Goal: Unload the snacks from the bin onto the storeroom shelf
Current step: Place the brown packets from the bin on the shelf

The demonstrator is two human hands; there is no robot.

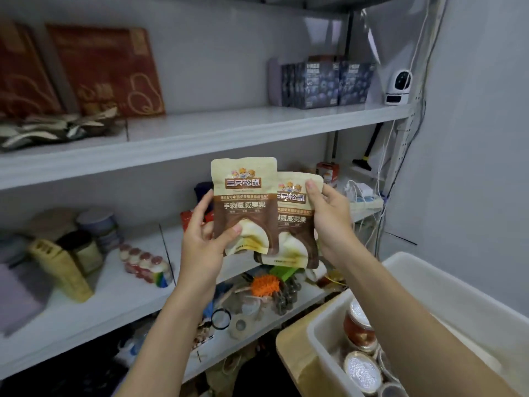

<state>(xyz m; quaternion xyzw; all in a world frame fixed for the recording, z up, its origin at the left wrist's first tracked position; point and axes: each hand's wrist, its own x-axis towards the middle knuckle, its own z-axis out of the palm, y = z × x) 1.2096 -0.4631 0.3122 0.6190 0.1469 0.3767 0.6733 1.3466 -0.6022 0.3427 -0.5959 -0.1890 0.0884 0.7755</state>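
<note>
Left grip: My left hand (206, 239) pinches the left pouch (246, 196) low down, thumb on the front and fingers curled behind.
Right grip: My right hand (329, 222) pinches the right pouch (292, 224) at its top right corner, thumb in front and fingers behind.
Pouches: I count two, alike in tan and brown. I hold both upright in the air, above and left of the bin (429, 282). The left one overlaps the left edge of the right one.
Bin: It is white and open-topped, with its near corner at my right forearm.
Jars: I see at least three foil-lidded jars (363, 368) inside the bin; my arm hides the rest.
Upper shelf (229, 130): It runs high above and left of the bin. A wide bare stretch lies along its front edge, with dark boxes (326, 84) at the end nearer the bin. I cannot count the boxes.
Middle shelf (114, 296): It is left of the bin and behind my hands, with bare board along its front edge.
Little bottles (143, 262): One row lies on the middle shelf; four red caps show.
Camera (399, 87): A single white one sits on the upper shelf, straight above the bin.
</note>
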